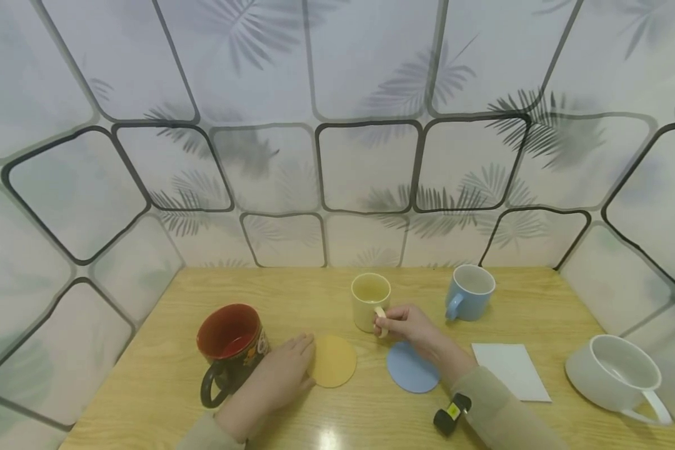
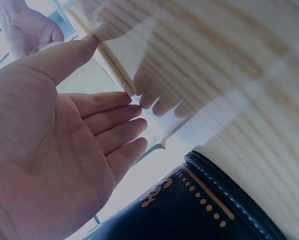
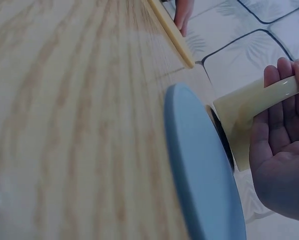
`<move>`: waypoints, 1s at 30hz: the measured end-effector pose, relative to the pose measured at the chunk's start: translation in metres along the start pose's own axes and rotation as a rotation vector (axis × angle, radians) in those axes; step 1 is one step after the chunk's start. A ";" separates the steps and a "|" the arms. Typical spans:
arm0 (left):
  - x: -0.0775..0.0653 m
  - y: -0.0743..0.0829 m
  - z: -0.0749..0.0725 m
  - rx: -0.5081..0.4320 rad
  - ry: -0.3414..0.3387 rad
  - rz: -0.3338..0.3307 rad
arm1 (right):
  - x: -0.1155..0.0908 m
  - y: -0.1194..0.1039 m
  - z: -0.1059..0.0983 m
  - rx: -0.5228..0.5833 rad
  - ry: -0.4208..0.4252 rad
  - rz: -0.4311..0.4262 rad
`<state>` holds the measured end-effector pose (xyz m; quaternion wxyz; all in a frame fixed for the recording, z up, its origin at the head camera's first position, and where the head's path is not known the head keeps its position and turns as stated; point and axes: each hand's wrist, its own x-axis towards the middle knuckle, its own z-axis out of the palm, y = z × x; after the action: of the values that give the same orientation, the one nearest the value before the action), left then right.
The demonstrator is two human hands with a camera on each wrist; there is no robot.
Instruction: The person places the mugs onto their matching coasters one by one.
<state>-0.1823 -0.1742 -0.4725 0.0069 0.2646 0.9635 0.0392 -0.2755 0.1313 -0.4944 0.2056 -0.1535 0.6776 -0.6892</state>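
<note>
My right hand [image 1: 413, 331] grips the handle of a pale yellow mug [image 1: 364, 315], which stands upright near the middle of the table. In the right wrist view, fingers curl behind the handle of this mug [image 3: 234, 115]; whether its base touches the table, I cannot tell. Just in front lies a round blue coaster [image 1: 409, 370], partly under my right wrist. My left hand [image 1: 281, 372] rests at the left edge of a round yellow coaster [image 1: 334, 361]. The left wrist view has its fingers nearly straight, with thumb and index fingertip touching the rim of the coaster [image 2: 115, 67].
A large dark mug with a red inside [image 1: 230, 334] stands close beside my left hand. Behind my right hand is a blue mug [image 1: 468, 300]. Farther right are a white square coaster [image 1: 509, 370] and a wide white mug [image 1: 602, 375]. Patterned panels [image 1: 365, 169] enclose the table.
</note>
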 end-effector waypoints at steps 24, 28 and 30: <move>-0.002 0.000 0.001 0.002 0.018 0.004 | -0.008 -0.004 0.022 -0.087 0.073 -0.082; -0.001 0.001 0.000 0.004 0.020 0.009 | -0.009 -0.005 0.026 -0.093 0.091 -0.093; -0.001 0.001 0.000 0.010 0.017 0.009 | -0.010 -0.006 0.028 -0.089 0.101 -0.097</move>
<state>-0.1805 -0.1738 -0.4725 -0.0025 0.2686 0.9625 0.0367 -0.2536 0.1113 -0.4873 0.1306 -0.1602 0.7089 -0.6743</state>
